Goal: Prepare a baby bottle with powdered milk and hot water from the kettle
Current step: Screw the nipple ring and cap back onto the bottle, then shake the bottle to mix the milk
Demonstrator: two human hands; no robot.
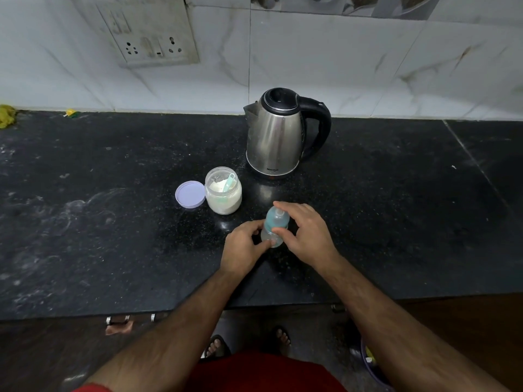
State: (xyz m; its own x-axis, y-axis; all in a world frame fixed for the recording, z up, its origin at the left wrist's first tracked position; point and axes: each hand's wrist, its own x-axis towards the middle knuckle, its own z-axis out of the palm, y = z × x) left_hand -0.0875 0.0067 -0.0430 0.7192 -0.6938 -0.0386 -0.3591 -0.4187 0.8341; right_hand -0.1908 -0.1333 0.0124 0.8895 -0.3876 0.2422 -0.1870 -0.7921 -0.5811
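The baby bottle (274, 226) stands upright on the black granite counter (113, 222), just below the centre of the view, with its teal collar and clear teat on top. The left hand (243, 248) grips the clear lower body from 9 o'clock, fingers and thumb curled round it. The right hand (304, 232) comes in from 3 o'clock and holds the teal top, its thumb on the near side of the collar and its forefinger arched over the teat, so both hands are clamped on the bottle.

At 10 o'clock from the bottle, close by but apart, sits the open jar of milk powder (223, 190), about half full of white powder, with a pale green scoop (228, 183) leaning inside it. The jar's lilac lid (190, 194) lies flat on the counter, touching or just beside the jar at its 9 o'clock. At 12 o'clock from the bottle, farther back near the wall, stands the steel electric kettle (278, 134), lid down, spout toward 9 o'clock and black handle toward 3 o'clock.

A switch and socket plate (150, 38) is set in the marble-patterned tiled wall (339, 60) at 11 o'clock, and a yellow cloth (6, 116) lies at the far 9 o'clock edge of the counter
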